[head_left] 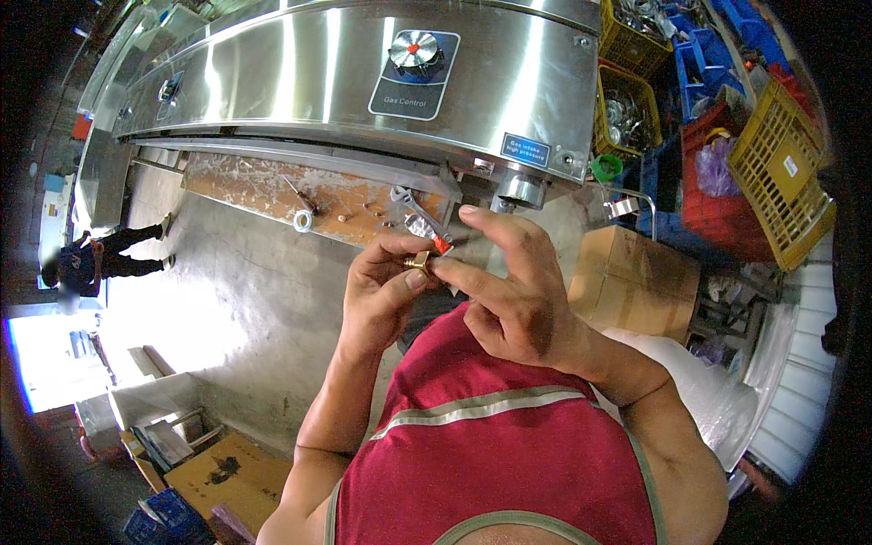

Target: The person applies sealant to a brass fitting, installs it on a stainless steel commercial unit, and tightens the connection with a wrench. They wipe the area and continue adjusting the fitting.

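Observation:
My left hand [381,291] pinches a small brass threaded fitting [418,262] between thumb and fingers, in front of my chest. My right hand [518,295] has its fingers apart. One of its fingertips reaches the end of the fitting; whether it presses on it is hard to tell. Just beyond my hands an adjustable wrench [416,212] lies on a worn wooden board [245,186], beside a small tube with a red cap [442,245]. Further left on the board are a white ring-shaped roll [302,221], a thin tool [292,188] and several small metal parts.
A long stainless steel appliance [300,73] with a control knob [413,50] spans the far side; a metal pipe outlet [520,188] projects beneath it. At right are a cardboard box [636,282] and a yellow crate [783,173]. Another person [82,263] stands far left.

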{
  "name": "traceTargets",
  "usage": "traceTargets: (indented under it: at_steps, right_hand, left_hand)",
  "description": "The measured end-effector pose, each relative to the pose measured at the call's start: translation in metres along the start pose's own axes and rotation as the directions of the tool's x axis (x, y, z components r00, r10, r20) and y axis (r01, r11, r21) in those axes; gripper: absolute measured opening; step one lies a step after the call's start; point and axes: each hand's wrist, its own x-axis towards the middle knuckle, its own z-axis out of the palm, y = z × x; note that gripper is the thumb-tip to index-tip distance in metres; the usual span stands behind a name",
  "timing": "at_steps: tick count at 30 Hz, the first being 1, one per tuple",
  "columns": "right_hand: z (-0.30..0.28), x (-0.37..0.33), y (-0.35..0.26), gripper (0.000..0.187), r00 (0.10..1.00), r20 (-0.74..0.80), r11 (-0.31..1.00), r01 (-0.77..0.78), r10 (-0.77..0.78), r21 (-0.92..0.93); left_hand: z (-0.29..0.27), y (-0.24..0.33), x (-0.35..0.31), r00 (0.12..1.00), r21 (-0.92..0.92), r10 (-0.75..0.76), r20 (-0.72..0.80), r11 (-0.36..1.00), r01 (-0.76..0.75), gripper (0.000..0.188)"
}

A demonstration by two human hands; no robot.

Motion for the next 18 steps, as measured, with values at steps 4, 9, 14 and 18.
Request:
traceTargets:
  at_steps: [4, 9, 14, 18]
  right_hand:
    - [0.003, 0.003, 0.0, 0.047, 0.997, 0.038, 0.995, -0.07, 0.067, 0.075]
    - [0.006, 0.003, -0.002, 0.04, 0.98, 0.06, 0.948, -0.199, 0.189, 0.249]
    - [0.004, -0.002, -0.003, 0.036, 0.919, 0.201, 0.764, -0.395, 0.34, 0.51]
    - [0.005, -0.006, 0.0, 0.04, 0.853, 0.33, 0.523, -0.512, 0.405, 0.681]
  left_hand:
    - [0.0, -0.001, -0.005, 0.993, 0.226, 0.111, -0.035, 0.969, -0.1, 0.033]
    - [0.002, -0.005, -0.011, 0.975, 0.418, 0.218, -0.052, 0.891, -0.177, 0.033]
    - [0.002, -0.012, -0.011, 0.951, 0.515, 0.309, 0.007, 0.814, -0.269, 0.034]
    - [0.006, -0.017, -0.009, 0.924, 0.58, 0.378, 0.062, 0.74, -0.342, 0.032]
